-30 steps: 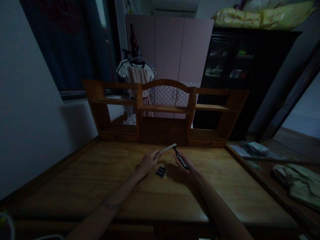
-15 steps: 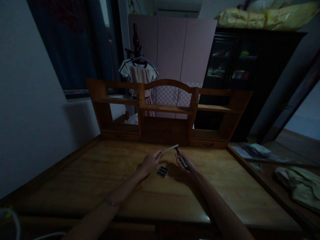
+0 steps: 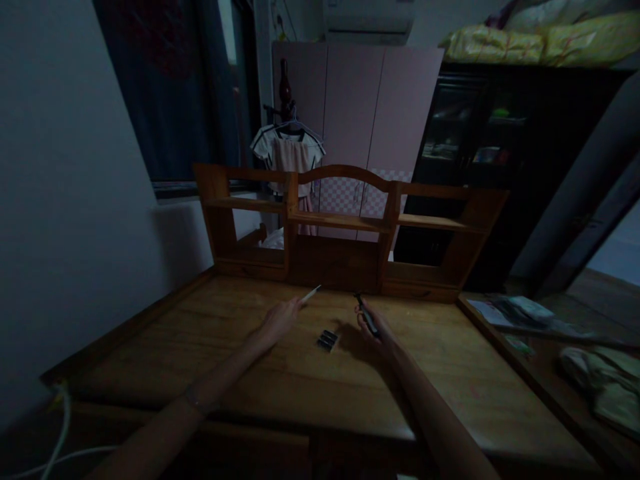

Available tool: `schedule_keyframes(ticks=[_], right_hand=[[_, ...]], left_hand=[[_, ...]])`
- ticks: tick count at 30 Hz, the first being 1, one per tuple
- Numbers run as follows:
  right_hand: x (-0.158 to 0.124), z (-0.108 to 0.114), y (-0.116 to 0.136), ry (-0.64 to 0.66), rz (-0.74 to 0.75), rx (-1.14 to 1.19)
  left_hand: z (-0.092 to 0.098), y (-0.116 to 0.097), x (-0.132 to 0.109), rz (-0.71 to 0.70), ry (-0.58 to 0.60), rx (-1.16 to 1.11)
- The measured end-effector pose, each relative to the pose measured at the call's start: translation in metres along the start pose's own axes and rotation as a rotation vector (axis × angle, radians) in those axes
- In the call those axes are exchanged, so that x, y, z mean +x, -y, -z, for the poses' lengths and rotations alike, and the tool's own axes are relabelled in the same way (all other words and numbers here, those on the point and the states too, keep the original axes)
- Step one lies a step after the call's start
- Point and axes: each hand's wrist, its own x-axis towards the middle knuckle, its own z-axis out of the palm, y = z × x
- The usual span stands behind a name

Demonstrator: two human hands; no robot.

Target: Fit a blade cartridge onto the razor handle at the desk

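Note:
My left hand (image 3: 279, 322) is closed on a thin white strip (image 3: 311, 294) that points up and to the right. My right hand (image 3: 374, 333) is closed on a dark slim tool (image 3: 366, 313), held a little above the wooden desk (image 3: 200, 353). The two objects are apart, with a gap between their tips. A small dark ribbed block (image 3: 327, 341) lies on the desk between my hands.
A wooden shelf unit (image 3: 345, 227) stands along the desk's far edge. Papers (image 3: 505, 310) and a crumpled cloth (image 3: 600, 380) lie on a surface at the right. A white cable (image 3: 60, 427) hangs at the lower left. The wall is close on the left.
My left hand has pulled the white strip leftward, away from the dark tool; their tips were touching before. The view has also shifted left.

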Motion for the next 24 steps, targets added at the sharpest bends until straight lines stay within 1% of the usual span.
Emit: schedule_keyframes(ticks=[1,2,4,6,9,12,14,16,17,18,20,21,22,23,24], right_hand=[[0.000,0.001,0.000,-0.003,0.016,0.002],[0.000,0.001,0.000,-0.007,0.033,0.012],[0.001,0.003,0.000,-0.002,0.046,0.033],[0.002,0.004,-0.001,0.012,0.052,0.051],[0.001,0.006,-0.001,0.037,0.066,0.059],[0.000,0.008,0.001,0.059,0.086,0.061],[0.000,0.010,0.001,0.068,0.084,0.067],[0.001,0.012,0.000,0.062,0.079,0.074],[0.002,0.013,0.000,0.058,0.080,0.081],[0.003,0.015,-0.001,0.057,0.085,0.092],[0.004,0.016,-0.003,0.060,0.088,0.114],[0.005,0.016,-0.003,0.064,0.082,0.120],[0.006,0.016,-0.003,0.062,0.073,0.122],[0.006,0.016,-0.003,0.055,0.062,0.121],[0.007,0.016,-0.002,0.044,0.051,0.118]], left_hand=[[0.006,0.009,-0.003,-0.004,-0.007,0.027],[0.012,0.018,-0.006,0.020,0.020,0.037],[0.020,0.033,-0.012,0.094,0.175,0.024],[0.023,0.045,-0.015,0.126,0.224,0.012],[0.022,0.055,-0.016,0.110,0.206,0.020],[0.022,0.056,-0.013,0.111,0.190,0.047],[0.025,0.049,-0.011,0.112,0.190,0.059],[0.031,0.035,-0.008,0.050,0.183,0.039],[0.033,0.026,-0.006,-0.012,0.177,0.018],[0.035,0.016,-0.005,-0.111,0.189,-0.015],[0.034,-0.007,-0.002,-0.209,0.218,-0.050],[0.032,-0.017,0.000,-0.273,0.269,-0.077],[0.028,-0.026,0.000,-0.371,0.357,-0.129],[0.022,-0.034,0.001,-0.435,0.437,-0.179],[0.016,-0.041,0.001,-0.479,0.493,-0.226]])
